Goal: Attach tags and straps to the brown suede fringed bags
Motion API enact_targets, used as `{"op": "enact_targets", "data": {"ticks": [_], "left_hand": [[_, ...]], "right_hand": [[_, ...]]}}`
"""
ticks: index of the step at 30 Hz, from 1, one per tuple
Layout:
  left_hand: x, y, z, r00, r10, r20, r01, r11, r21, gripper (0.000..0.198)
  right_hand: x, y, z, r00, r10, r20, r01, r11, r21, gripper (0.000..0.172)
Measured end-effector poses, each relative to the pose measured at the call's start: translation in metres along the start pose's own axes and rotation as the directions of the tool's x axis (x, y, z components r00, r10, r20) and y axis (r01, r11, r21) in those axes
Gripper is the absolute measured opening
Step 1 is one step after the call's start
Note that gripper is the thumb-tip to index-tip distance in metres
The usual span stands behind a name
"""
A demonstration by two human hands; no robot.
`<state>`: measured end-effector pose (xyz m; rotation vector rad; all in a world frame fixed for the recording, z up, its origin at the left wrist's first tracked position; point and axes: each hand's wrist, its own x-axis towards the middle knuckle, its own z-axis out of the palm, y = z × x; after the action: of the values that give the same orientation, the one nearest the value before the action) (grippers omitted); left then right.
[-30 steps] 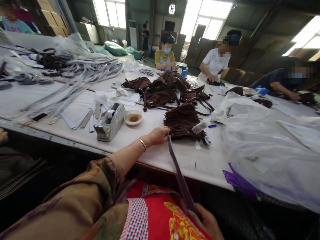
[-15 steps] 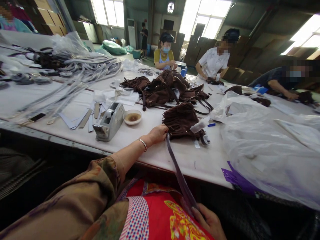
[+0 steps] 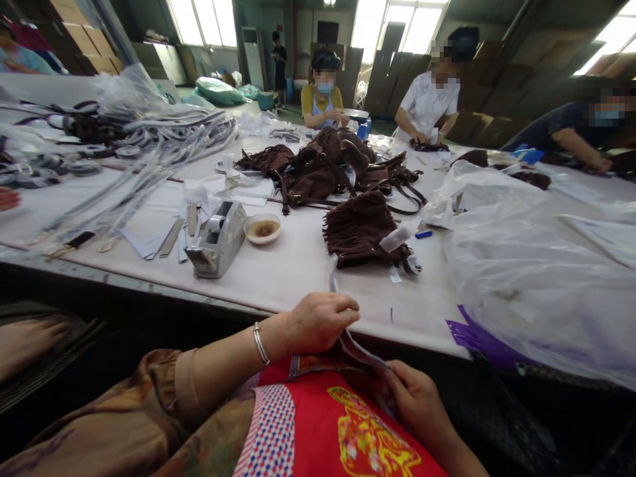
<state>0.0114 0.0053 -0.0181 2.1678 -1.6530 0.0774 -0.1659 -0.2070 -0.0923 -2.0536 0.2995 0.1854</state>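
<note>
A dark brown fringed bag [image 3: 355, 232] lies on the table in front of me, with a pale wrapped strap [image 3: 365, 352] running from its near left corner toward my lap. My left hand [image 3: 322, 321], wearing a silver bangle, is closed around the strap just over the table's edge. Lower and to the right, my right hand [image 3: 415, 394] pinches the same strap between thumb and fingers. Between the two hands the strap sags slightly. Its lower end is hidden behind my right hand. A white wrapped piece [image 3: 395, 236] lies on the bag's right side.
A tape dispenser [image 3: 217, 240] and a small bowl of brown liquid [image 3: 262, 229] stand left of the bag. Behind lies a pile of brown bags [image 3: 328, 165]. Wrapped straps [image 3: 173, 142] heap at left; clear plastic sheeting [image 3: 536, 278] covers the right. Several co-workers sit or stand around the table.
My left hand has slid from the bag's corner down along the strap toward me, nearer my right hand. My right hand has risen a little. Another person's hand and arm appear at the left edge.
</note>
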Motion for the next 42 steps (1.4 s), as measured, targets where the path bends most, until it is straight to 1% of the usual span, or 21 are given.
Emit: {"op": "enact_targets", "data": {"ticks": [3, 5, 8, 11, 13, 15, 17, 19, 21, 23, 24, 26, 28, 29, 31, 33, 35, 37, 39, 41, 42], "left_hand": [[-0.003, 0.005, -0.015, 0.991, -0.131, -0.042, 0.132, 0.991, 0.018, 0.037], [-0.006, 0.012, -0.021, 0.989, -0.145, -0.002, 0.145, 0.988, 0.044, 0.036], [-0.01, 0.025, -0.02, 0.984, -0.147, 0.103, 0.134, 0.984, 0.12, 0.029], [-0.012, 0.027, -0.011, 0.967, -0.215, 0.138, 0.18, 0.957, 0.228, 0.018], [-0.014, 0.014, -0.01, 0.961, -0.244, 0.129, 0.202, 0.941, 0.271, 0.01], [-0.018, -0.01, -0.015, 0.957, -0.27, 0.108, 0.229, 0.929, 0.292, 0.012], [-0.027, -0.042, -0.024, 0.939, -0.335, 0.075, 0.296, 0.899, 0.322, 0.018], [-0.038, -0.076, -0.032, 0.9, -0.433, 0.037, 0.389, 0.841, 0.375, 0.022], [-0.05, -0.105, -0.037, 0.853, -0.521, 0.025, 0.466, 0.781, 0.416, 0.025], [-0.059, -0.122, -0.038, 0.81, -0.585, 0.037, 0.517, 0.743, 0.424, 0.026], [-0.06, -0.124, -0.038, 0.79, -0.612, 0.044, 0.54, 0.728, 0.422, 0.026], [-0.055, -0.113, -0.038, 0.759, -0.65, 0.028, 0.581, 0.697, 0.42, 0.027], [-0.042, -0.087, -0.037, 0.775, -0.631, -0.035, 0.593, 0.708, 0.383, 0.029], [-0.033, -0.069, -0.036, 0.805, -0.589, -0.066, 0.574, 0.747, 0.337, 0.032], [-0.016, -0.032, -0.032, 0.895, -0.44, -0.079, 0.447, 0.877, 0.176, 0.041], [-0.003, -0.003, -0.022, 0.955, -0.296, -0.005, 0.297, 0.955, 0.002, 0.041], [0.006, 0.009, -0.011, 0.962, -0.255, 0.102, 0.261, 0.963, -0.059, 0.029], [0.008, -0.002, -0.004, 0.946, -0.255, 0.199, 0.268, 0.963, -0.04, 0.02], [0.0, -0.031, -0.007, 0.939, -0.267, 0.218, 0.272, 0.962, 0.009, 0.023], [-0.018, -0.069, -0.015, 0.93, -0.342, 0.134, 0.332, 0.939, 0.091, 0.026], [-0.029, -0.087, -0.02, 0.908, -0.413, 0.074, 0.4, 0.905, 0.143, 0.028]], "right_hand": [[0.016, -0.019, -0.005, 0.997, -0.053, -0.048, 0.05, 0.997, -0.058, 0.044], [0.027, -0.029, -0.006, 0.996, -0.074, -0.054, 0.068, 0.992, -0.105, 0.044], [0.041, -0.046, -0.003, 0.995, -0.088, -0.057, 0.077, 0.982, -0.171, 0.041], [0.051, -0.065, 0.0, 0.991, -0.127, -0.046, 0.116, 0.974, -0.194, 0.039], [0.053, -0.075, 0.001, 0.988, -0.151, 0.035, 0.155, 0.975, -0.156, 0.036], [0.049, -0.078, 0.002, 0.979, -0.132, 0.154, 0.143, 0.988, -0.062, 0.026], [0.042, -0.072, 0.0, 0.966, -0.059, 0.253, 0.052, 0.998, 0.033, 0.017], [0.033, -0.058, -0.006, 0.95, 0.007, 0.312, -0.031, 0.997, 0.072, 0.015], [0.024, -0.04, -0.015, 0.943, 0.032, 0.331, -0.059, 0.996, 0.072, 0.017], [0.018, -0.025, -0.027, 0.951, 0.048, 0.306, -0.069, 0.996, 0.059, 0.026], [0.017, -0.021, -0.032, 0.959, 0.06, 0.277, -0.074, 0.996, 0.04, 0.03], [0.019, -0.021, -0.039, 0.979, 0.066, 0.194, -0.06, 0.997, -0.038, 0.036], [0.026, -0.034, -0.04, 0.992, 0.025, 0.121, -0.005, 0.987, -0.161, 0.036], [0.031, -0.044, -0.037, 0.995, -0.01, 0.094, 0.031, 0.974, -0.224, 0.035], [0.044, -0.069, -0.027, 0.994, -0.094, 0.055, 0.108, 0.932, -0.345, 0.032], [0.059, -0.094, -0.015, 0.978, -0.204, 0.041, 0.202, 0.887, -0.416, 0.029], [0.071, -0.111, -0.006, 0.948, -0.318, 0.035, 0.304, 0.861, -0.408, 0.025], [0.076, -0.115, -0.003, 0.948, -0.315, 0.049, 0.31, 0.875, -0.372, 0.024], [0.073, -0.106, -0.007, 0.975, -0.197, 0.104, 0.22, 0.931, -0.292, 0.021], [0.066, -0.086, -0.017, 0.986, -0.048, 0.16, 0.081, 0.975, -0.207, 0.016], [0.062, -0.076, -0.024, 0.986, 0.011, 0.166, 0.019, 0.983, -0.181, 0.015]]}}
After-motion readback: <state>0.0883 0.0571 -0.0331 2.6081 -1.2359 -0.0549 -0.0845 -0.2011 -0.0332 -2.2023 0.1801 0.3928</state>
